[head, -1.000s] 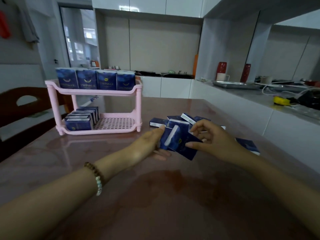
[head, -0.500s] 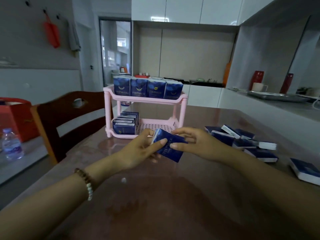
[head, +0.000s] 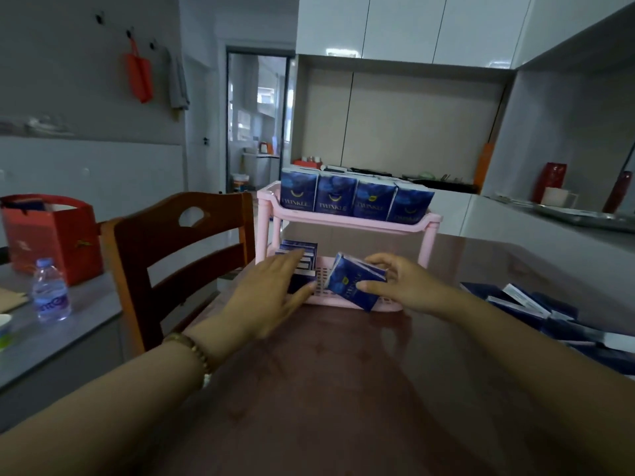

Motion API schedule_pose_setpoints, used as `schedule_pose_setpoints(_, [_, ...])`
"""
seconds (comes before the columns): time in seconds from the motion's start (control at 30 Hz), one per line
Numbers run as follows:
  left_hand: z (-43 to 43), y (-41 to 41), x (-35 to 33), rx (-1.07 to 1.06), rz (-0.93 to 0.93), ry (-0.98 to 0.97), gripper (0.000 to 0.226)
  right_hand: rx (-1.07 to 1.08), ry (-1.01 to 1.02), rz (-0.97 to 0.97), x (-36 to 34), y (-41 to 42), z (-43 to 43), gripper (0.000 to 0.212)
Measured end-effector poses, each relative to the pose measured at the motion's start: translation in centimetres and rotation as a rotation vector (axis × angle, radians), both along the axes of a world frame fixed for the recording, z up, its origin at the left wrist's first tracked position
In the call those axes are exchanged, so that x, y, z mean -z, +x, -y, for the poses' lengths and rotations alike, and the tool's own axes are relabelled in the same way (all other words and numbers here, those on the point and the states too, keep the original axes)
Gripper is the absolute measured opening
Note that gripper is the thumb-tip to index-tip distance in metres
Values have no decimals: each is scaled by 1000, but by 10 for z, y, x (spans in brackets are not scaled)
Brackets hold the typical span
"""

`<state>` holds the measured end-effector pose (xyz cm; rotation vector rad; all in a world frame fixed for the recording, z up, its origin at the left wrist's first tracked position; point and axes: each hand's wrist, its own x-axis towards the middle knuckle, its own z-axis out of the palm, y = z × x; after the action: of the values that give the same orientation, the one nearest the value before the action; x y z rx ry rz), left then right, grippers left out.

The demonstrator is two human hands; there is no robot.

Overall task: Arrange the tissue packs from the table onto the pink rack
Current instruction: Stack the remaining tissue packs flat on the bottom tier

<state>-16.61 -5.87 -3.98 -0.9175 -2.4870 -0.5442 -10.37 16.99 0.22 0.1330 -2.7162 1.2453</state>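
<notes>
Up close, the right hand [head: 409, 286] pinches a tilted blue tissue pack [head: 354, 285] between thumb and fingers at the front of the pink rack [head: 347, 225]. The left hand [head: 271, 297] lies flat, fingers together, against the packs stacked on the bottom shelf [head: 298, 261]. Four packs [head: 354, 199] stand upright along the top shelf. Loose packs [head: 536, 310] lie on the table [head: 343, 389] to the right.

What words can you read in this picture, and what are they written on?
"TWINKLE": on the blue tissue packs standing on the rack's top shelf.
"TWINKLE": on the tissue pack held in the right hand.
Water bottle label: too blurred to read.
Red bag: markings unreadable.
</notes>
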Motion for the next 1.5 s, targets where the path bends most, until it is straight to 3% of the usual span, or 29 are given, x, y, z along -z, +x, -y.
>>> schedule_pose_setpoints(0.13, [0, -8, 19, -24, -104, -178, 97, 76, 111, -16, 6, -28, -4, 38])
schedule_pose_setpoints(0.23, [2, -9, 24, -32, -143, -210, 86, 117, 179, -53, 10, -56, -9, 41])
schedule_pose_setpoints(0.33, [0, -10, 27, -31, -151, -184, 77, 139, 233, -81, 13, -81, -11, 42])
schedule_pose_setpoints(0.53, [-1, -12, 31, -19, -152, -140, 86, 130, 282, 0, 18, -120, -16, 56])
schedule_pose_setpoints(0.97, [-2, -9, 32, -20, -136, -110, 67, 59, 248, 74, 28, -147, -19, 55])
schedule_pose_setpoints(1.1, [-3, -11, 32, -23, -138, -114, 65, 50, 330, 24, 30, -148, -21, 57])
schedule_pose_setpoints(1.3, [-2, -10, 32, -18, -134, -115, 67, 53, 294, -44, 38, -153, -15, 50])
schedule_pose_setpoints(1.5, [-2, -11, 32, -20, -133, -117, 68, 42, 328, -50, 37, -150, -17, 65])
